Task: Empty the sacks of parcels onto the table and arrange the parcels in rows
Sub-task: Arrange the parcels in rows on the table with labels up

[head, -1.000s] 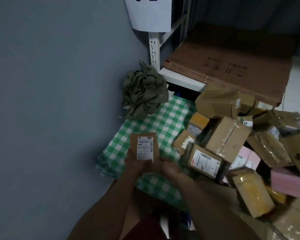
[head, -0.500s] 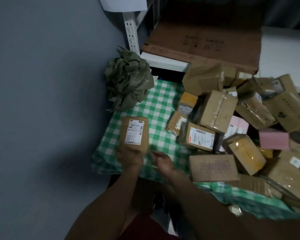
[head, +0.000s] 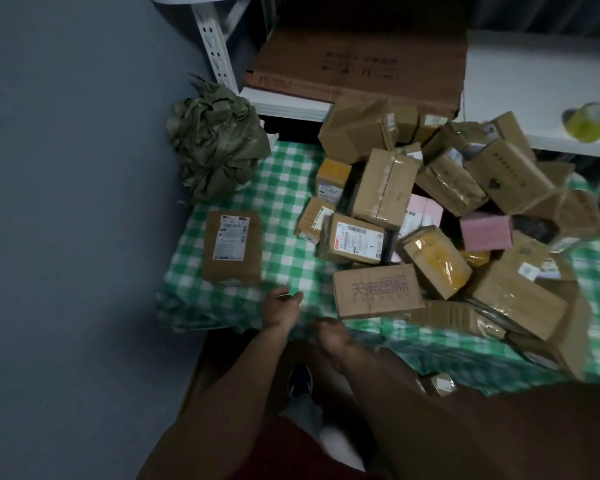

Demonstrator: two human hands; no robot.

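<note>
A flat brown parcel (head: 232,247) with a white label lies alone near the left edge of the table, which is covered by a green checked cloth (head: 284,209). A jumbled heap of brown, yellow and pink parcels (head: 430,216) fills the table's right half. A crumpled olive sack (head: 219,140) sits at the back left corner. My left hand (head: 280,308) hovers at the front edge, just right of the flat parcel, fingers loosely curled and empty. My right hand (head: 329,336) is beside it at the table edge, knuckles up, holding nothing I can see.
A grey wall runs along the left. Behind the table stands a white shelf (head: 541,84) carrying a large flattened carton (head: 357,67) and a roll of yellow tape (head: 591,124). A small parcel (head: 437,384) lies on the floor below the table edge.
My left hand set the flat labelled parcel down on the cloth near the left edge and pulled back towards me. The view shifted right, showing more of the heap.
</note>
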